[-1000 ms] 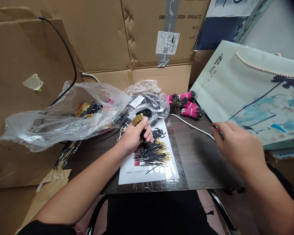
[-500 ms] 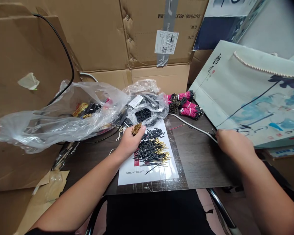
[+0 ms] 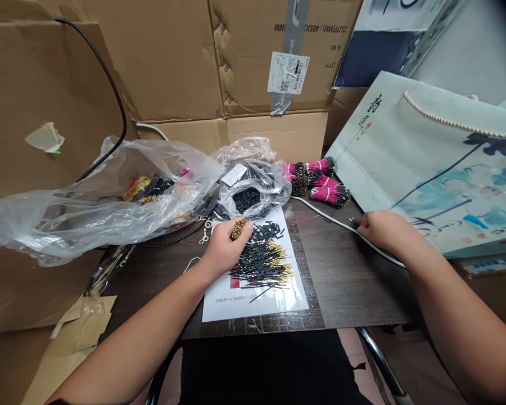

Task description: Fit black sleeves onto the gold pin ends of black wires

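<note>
My left hand is closed around a bundle of thin wires with gold tips, tips facing up. It is beside a loose pile of black wires with gold ends on a white printed sheet. Short black tubes lie behind that pile. To the right, my right hand has its fingers closed beside the white cable, near the paper bag; whatever it may hold is too small to name. An opened plastic bag of black pieces stands behind the sheet.
Pink and black wire bundles lie at the back right, near a large pale paper bag. A crumpled clear plastic bag spreads across the left. Cardboard walls the back; a thin pink wire lies on the table.
My right hand has moved left and slightly up, and the white cable beside it now shows further along. My left hand has shifted a little, still holding the gold-tipped bundle.
</note>
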`<state>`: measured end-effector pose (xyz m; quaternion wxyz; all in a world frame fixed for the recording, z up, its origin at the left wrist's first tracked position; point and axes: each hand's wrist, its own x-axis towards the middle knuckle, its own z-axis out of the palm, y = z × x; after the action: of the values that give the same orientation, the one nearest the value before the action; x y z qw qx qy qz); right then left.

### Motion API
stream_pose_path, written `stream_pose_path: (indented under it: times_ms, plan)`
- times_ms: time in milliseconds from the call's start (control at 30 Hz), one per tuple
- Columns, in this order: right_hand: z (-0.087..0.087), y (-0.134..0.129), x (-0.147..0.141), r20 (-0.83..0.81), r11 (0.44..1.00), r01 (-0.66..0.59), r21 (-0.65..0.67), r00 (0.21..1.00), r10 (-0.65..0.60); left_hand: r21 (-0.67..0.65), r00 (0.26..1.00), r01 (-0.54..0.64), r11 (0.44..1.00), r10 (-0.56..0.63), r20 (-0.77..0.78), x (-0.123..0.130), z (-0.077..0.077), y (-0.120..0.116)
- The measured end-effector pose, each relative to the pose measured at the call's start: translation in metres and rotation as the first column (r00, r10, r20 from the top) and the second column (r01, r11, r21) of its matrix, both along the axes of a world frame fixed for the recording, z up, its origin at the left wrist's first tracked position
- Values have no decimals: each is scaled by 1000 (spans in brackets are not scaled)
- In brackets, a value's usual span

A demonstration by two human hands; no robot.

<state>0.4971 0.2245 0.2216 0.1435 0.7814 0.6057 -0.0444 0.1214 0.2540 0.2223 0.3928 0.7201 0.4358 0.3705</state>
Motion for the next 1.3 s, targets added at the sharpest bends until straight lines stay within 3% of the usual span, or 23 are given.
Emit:
stream_pose_path:
  times_ms: [267, 667, 867, 1000, 1067, 1100, 1133, 1167, 1200, 1233, 1300]
  plan:
    - [7, 6, 7, -9, 992, 28, 121, 1000, -27, 11, 1000, 17, 1000, -16, -23, 2, 1, -2]
    - [7, 11, 6, -76, 994, -91, -62, 993, 86, 26, 998, 31, 999, -30, -48, 3, -1, -3]
    - [17, 22, 5, -207, 996, -73, -59, 977, 60, 28, 998, 38, 999, -37, -41, 3, 0, -5]
    - [29, 11, 6, -395, 999, -24, -35, 919, 9, 42, 998, 37, 998, -34, -58, 3, 0, -5]
    - [33, 0, 1, -568, 999, -16, -35, 823, -7, 47, 998, 36, 998, -33, -60, 3, -1, -5]
    - [34, -5, -4, -674, 999, -16, -29, 738, -8, 48, 998, 36, 998, -34, -61, 3, -1, -4]
    - [35, -10, -10, -843, 999, 32, -8, 538, -24, 48, 998, 37, 998, -34, -62, 3, -1, -4]
    - [34, -15, -18, -944, 997, 73, -17, 326, -40, 49, 997, 38, 998, -35, -62, 3, -2, -4]
    - [33, -18, -27, -985, 996, 81, -28, 167, -41, 51, 997, 40, 998, -36, -62, 4, -2, -4]
    - [32, -21, -36, -998, 997, 68, -38, 47, -42, 52, 997, 40, 998, -37, -63, 4, -2, -4]
    - [33, -25, -53, -997, 999, 32, -19, -73, -17, 56, 997, 40, 998, -36, -65, 4, -2, -4]
